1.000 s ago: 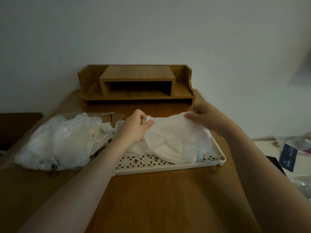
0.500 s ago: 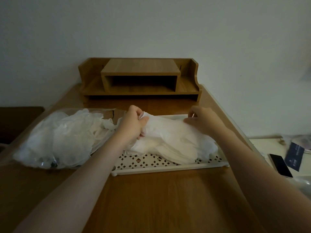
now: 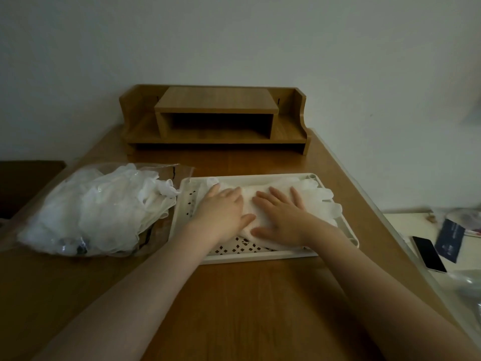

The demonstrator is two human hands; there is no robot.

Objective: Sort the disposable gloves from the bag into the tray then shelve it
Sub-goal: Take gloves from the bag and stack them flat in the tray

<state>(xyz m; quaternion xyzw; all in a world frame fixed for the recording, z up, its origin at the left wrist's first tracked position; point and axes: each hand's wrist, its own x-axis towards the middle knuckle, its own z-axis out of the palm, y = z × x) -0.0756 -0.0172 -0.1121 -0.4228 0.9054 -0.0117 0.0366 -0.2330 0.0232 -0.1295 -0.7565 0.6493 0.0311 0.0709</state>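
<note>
The desk (image 3: 234,295) is warm brown wood with a fine straight grain running away from the viewer. The shelf (image 3: 216,118) at its far end has the same brown wood finish, its open compartment dark inside. The tray (image 3: 260,255) is off-white, its floor pierced with a regular pattern of small diamond-shaped holes that show dark. The gloves (image 3: 320,201) in it are translucent milky white. The bag (image 3: 86,209) is clear and shiny, and its contents are the same cloudy white. The wall (image 3: 234,35) is plain pale grey. At right lie a black phone (image 3: 428,254) with a pale edge and a dark blue card (image 3: 451,239).
</note>
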